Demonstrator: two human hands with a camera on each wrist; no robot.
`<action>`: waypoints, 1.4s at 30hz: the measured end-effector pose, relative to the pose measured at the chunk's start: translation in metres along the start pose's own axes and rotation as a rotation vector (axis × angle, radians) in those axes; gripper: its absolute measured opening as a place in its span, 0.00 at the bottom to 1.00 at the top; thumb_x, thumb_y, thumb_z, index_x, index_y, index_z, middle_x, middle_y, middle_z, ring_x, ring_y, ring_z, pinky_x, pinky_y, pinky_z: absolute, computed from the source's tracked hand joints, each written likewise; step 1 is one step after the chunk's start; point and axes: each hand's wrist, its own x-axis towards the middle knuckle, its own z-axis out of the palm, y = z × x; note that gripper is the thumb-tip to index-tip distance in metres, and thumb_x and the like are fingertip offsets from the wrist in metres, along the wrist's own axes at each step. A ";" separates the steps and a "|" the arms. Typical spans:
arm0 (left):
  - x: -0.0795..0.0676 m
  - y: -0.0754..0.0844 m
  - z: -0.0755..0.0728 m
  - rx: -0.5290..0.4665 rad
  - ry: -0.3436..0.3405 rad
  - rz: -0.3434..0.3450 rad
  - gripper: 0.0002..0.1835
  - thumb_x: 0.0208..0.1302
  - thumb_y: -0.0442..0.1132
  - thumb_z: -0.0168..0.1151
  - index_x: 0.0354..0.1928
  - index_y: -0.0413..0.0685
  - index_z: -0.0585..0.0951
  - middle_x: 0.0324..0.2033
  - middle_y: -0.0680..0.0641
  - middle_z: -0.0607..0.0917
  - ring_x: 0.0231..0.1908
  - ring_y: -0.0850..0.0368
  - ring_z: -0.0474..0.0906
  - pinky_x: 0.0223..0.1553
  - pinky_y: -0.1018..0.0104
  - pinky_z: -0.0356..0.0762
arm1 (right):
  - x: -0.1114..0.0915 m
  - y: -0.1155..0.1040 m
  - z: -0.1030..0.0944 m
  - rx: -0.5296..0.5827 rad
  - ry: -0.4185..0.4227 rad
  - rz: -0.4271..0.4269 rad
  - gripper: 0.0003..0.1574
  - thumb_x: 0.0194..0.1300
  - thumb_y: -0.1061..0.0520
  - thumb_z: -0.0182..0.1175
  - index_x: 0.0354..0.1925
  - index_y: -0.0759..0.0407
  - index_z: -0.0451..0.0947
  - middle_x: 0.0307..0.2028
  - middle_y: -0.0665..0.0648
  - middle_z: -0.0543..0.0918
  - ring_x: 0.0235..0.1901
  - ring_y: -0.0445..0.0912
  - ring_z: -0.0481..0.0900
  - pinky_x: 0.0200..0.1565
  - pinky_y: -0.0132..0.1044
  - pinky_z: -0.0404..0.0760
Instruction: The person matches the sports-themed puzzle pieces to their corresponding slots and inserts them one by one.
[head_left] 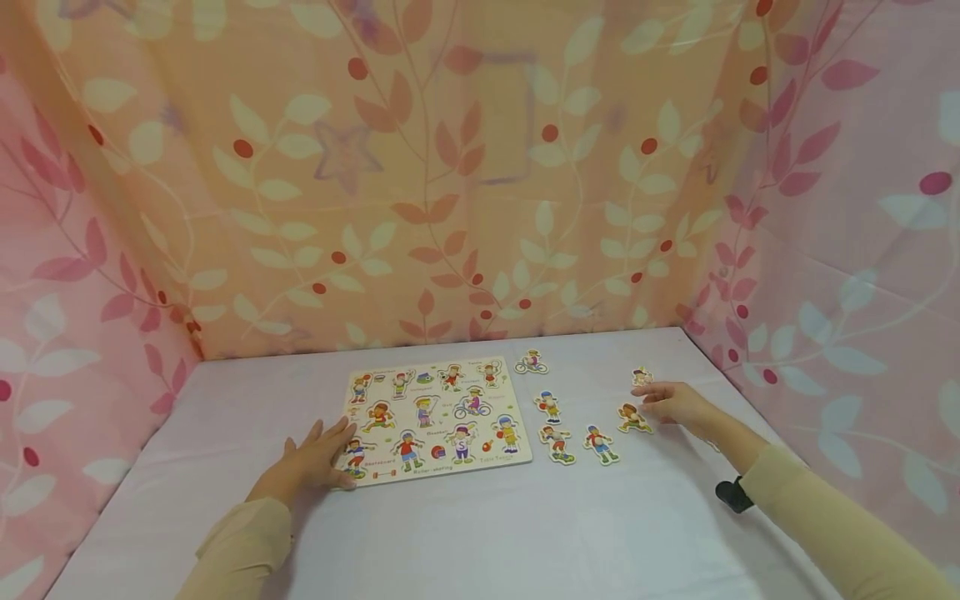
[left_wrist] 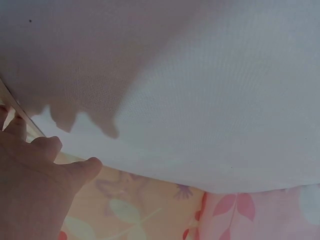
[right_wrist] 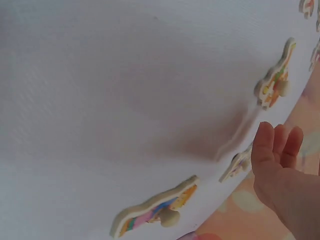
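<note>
A wooden knob puzzle board [head_left: 442, 422] with printed sports figures lies on the white tabletop. My left hand [head_left: 322, 454] rests on its left edge, fingers spread; in the left wrist view the hand [left_wrist: 37, 175] shows at the lower left. My right hand [head_left: 671, 406] hovers among loose puzzle pieces with its fingers loosely bent. Closest to its fingertips are a small figure piece [head_left: 641, 377], partly hidden, and a running-figure piece [head_left: 633, 418]. In the right wrist view the fingers of the hand [right_wrist: 282, 170] appear apart from the knobbed pieces, one of them a multicoloured piece [right_wrist: 155, 212].
Between board and right hand lie a cyclist piece [head_left: 532, 362], a ball-player piece [head_left: 548, 407], a skateboarder piece [head_left: 557, 445] and a roller-skater piece [head_left: 601, 445]. Leaf-patterned curtains [head_left: 450, 183] enclose the table's back and sides. A black object [head_left: 733, 495] sits at the right forearm.
</note>
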 end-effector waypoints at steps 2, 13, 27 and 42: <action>0.000 0.000 0.000 0.002 0.003 -0.001 0.56 0.43 0.53 0.74 0.72 0.36 0.60 0.73 0.34 0.52 0.70 0.26 0.36 0.60 0.22 0.29 | -0.001 0.004 0.003 0.019 0.016 0.028 0.29 0.65 0.59 0.63 0.62 0.69 0.70 0.44 0.62 0.75 0.36 0.49 0.71 0.37 0.37 0.77; -0.003 -0.002 0.000 0.006 0.003 -0.006 0.56 0.43 0.54 0.74 0.72 0.37 0.59 0.73 0.34 0.52 0.70 0.25 0.36 0.60 0.22 0.30 | 0.007 0.018 0.014 0.046 0.045 0.034 0.27 0.62 0.60 0.66 0.57 0.72 0.74 0.34 0.55 0.71 0.31 0.47 0.67 0.30 0.33 0.68; -0.001 -0.004 0.002 -0.004 0.008 -0.004 0.55 0.44 0.54 0.73 0.72 0.37 0.59 0.73 0.34 0.51 0.70 0.26 0.36 0.60 0.23 0.28 | 0.018 0.012 0.025 -0.095 0.171 0.133 0.15 0.58 0.64 0.66 0.43 0.72 0.80 0.37 0.62 0.75 0.32 0.49 0.70 0.32 0.35 0.70; 0.000 -0.003 0.004 0.011 0.017 0.007 0.54 0.44 0.53 0.74 0.71 0.36 0.61 0.72 0.34 0.53 0.70 0.25 0.38 0.59 0.21 0.30 | 0.012 0.004 0.029 -0.054 0.170 0.154 0.13 0.60 0.62 0.65 0.42 0.70 0.79 0.37 0.61 0.77 0.35 0.49 0.70 0.33 0.35 0.69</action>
